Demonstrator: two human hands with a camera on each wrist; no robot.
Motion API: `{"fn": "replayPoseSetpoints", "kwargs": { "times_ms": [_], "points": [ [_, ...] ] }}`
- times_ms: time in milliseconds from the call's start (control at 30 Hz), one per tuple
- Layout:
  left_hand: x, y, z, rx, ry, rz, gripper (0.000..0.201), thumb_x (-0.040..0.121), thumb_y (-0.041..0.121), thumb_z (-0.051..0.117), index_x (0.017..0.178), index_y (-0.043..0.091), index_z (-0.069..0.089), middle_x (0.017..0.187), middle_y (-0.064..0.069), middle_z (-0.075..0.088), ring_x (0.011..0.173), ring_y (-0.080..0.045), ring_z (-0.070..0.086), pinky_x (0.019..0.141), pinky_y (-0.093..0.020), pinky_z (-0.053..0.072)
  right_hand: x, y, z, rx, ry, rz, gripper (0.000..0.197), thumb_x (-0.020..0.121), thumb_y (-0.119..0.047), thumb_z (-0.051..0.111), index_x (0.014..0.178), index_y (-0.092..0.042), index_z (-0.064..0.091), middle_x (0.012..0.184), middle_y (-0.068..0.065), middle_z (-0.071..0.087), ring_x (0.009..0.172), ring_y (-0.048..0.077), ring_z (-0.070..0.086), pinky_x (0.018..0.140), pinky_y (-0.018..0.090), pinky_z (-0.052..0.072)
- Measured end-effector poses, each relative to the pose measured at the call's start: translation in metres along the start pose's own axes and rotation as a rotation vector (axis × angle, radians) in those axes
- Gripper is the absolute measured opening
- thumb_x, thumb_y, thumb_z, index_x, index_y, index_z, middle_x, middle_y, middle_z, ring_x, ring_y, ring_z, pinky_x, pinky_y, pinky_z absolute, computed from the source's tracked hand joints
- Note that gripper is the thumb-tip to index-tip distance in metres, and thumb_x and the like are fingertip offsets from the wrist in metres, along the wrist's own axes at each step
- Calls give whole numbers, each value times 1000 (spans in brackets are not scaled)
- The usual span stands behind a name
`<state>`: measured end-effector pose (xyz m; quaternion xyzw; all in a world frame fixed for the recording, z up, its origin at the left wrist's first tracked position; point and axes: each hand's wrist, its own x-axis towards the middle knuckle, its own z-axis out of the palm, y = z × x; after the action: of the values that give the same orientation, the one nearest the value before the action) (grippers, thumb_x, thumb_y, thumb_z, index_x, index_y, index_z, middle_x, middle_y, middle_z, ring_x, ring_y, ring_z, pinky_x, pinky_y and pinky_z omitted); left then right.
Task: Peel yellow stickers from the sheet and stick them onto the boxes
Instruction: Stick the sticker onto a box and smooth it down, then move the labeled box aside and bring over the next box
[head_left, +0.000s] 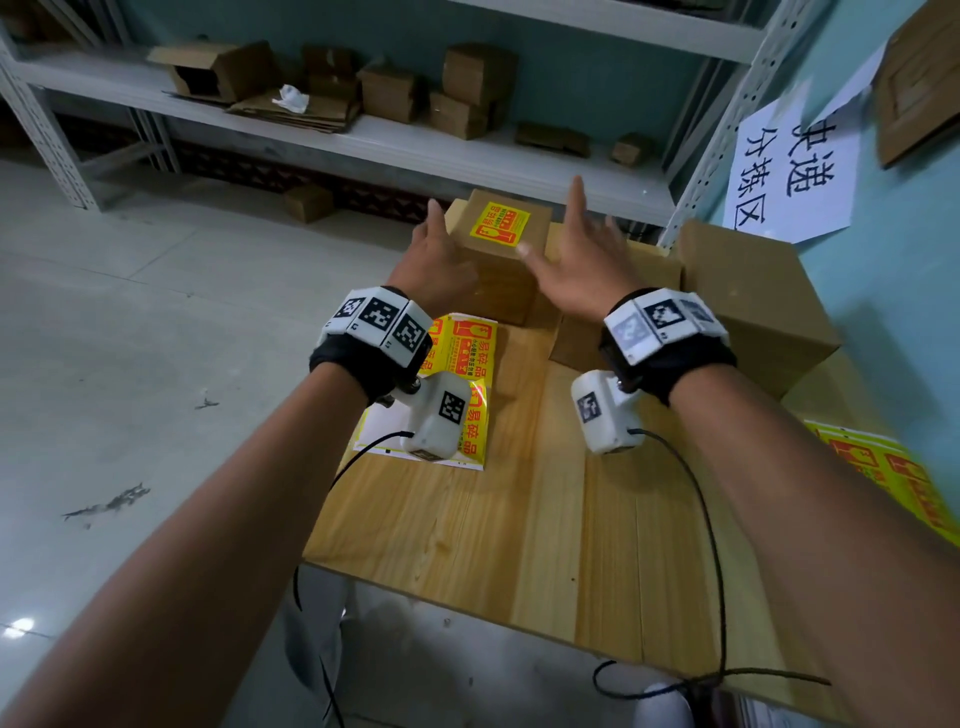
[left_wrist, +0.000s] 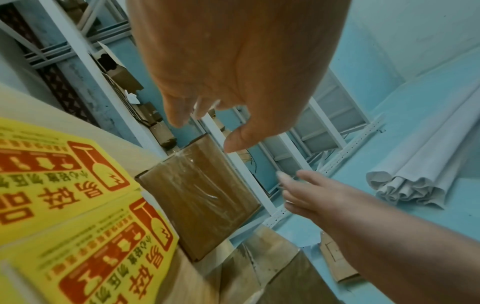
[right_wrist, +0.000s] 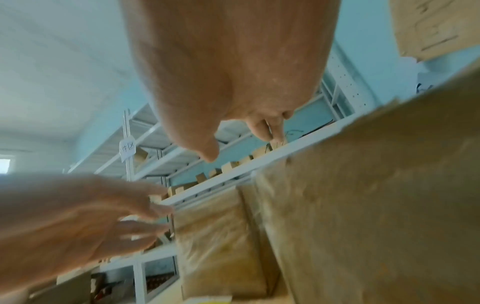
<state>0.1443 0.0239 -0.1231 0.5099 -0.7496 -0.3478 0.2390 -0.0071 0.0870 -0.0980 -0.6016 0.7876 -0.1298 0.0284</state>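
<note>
A small cardboard box (head_left: 498, 275) stands at the far end of the wooden table (head_left: 519, 519), with a yellow sticker (head_left: 500, 222) on its top. My left hand (head_left: 439, 260) is open at the box's left side. My right hand (head_left: 576, 260) is open at its right side, thumb over the top near the sticker. Neither hand holds anything. The sticker sheet (head_left: 467, 374) with yellow labels lies on the table under my left wrist. In the left wrist view the sheet (left_wrist: 64, 205) fills the lower left and the box (left_wrist: 200, 203) lies beyond it.
A larger cardboard box (head_left: 753, 312) stands at the right, with a lower one (head_left: 582, 338) in front of it. More yellow sheets (head_left: 893, 483) lie at the table's right edge. A white metal shelf (head_left: 363, 135) with several cartons runs behind the table. Grey floor lies at the left.
</note>
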Motion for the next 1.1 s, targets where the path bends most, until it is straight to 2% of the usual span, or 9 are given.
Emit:
{"fn": "replayPoseSetpoints", "kwargs": {
  "times_ms": [33,100,167,300,467,600,800,900,1100],
  "points": [
    [-1,-1,-3,-22,18,1,83,95,20,52,154,7,-5,162,-13,7,148,-26,14,117,-35,18,-2,5,-8,14,37,-2,76,105,-42,37,156,-10,-9,165,16,9,152,33,11,123,43,5],
    [-3,-4,-7,-37,42,7,83,95,23,54,154,8,-3,162,-13,4,149,-26,11,118,-35,16,-5,19,-21,-24,74,13,62,107,-34,33,158,-12,6,165,13,9,152,32,11,123,45,8],
    [-6,-5,-8,-31,50,6,80,95,25,54,155,8,3,161,-13,8,148,-29,16,117,-36,18,-6,34,-23,-104,14,56,55,107,-31,30,156,-11,17,165,11,11,152,31,12,123,46,10],
    [-10,-5,-9,-35,38,10,71,96,26,52,154,12,13,158,-15,17,145,-32,24,115,-37,23,-20,49,-3,-144,-182,127,55,108,-35,17,158,-11,11,167,6,4,154,24,4,123,44,10],
    [-16,-7,-10,9,43,33,60,95,23,51,150,14,29,150,-17,32,136,-33,36,109,-38,31,-34,46,-2,-134,-200,136,56,108,-37,14,159,-15,7,167,1,0,154,20,1,124,46,12],
    [-25,-9,-13,14,22,35,49,93,23,50,141,18,43,143,-15,43,125,-33,49,104,-40,40,-52,43,-4,-123,-195,114,55,108,-39,15,159,-16,10,167,-1,3,154,18,4,123,42,10],
    [-41,-14,-18,-19,42,77,38,94,11,46,129,12,57,134,-12,56,119,-28,53,86,-29,40,-92,35,-4,-101,-146,77,54,108,-40,16,158,-20,12,166,-5,6,153,15,5,122,37,10],
    [-52,-17,-20,-6,50,85,35,93,9,47,126,13,60,129,-10,60,114,-26,56,83,-29,41,-108,32,-5,-80,-132,57,54,108,-40,17,158,-21,13,166,-6,8,153,14,6,121,36,10],
    [-69,-29,-17,165,12,81,26,88,12,58,109,23,70,119,1,65,107,-21,58,81,-28,43,-141,24,-6,-47,-103,4,54,108,-40,21,158,-21,16,166,-7,11,153,12,8,120,32,9]
  ]
}}
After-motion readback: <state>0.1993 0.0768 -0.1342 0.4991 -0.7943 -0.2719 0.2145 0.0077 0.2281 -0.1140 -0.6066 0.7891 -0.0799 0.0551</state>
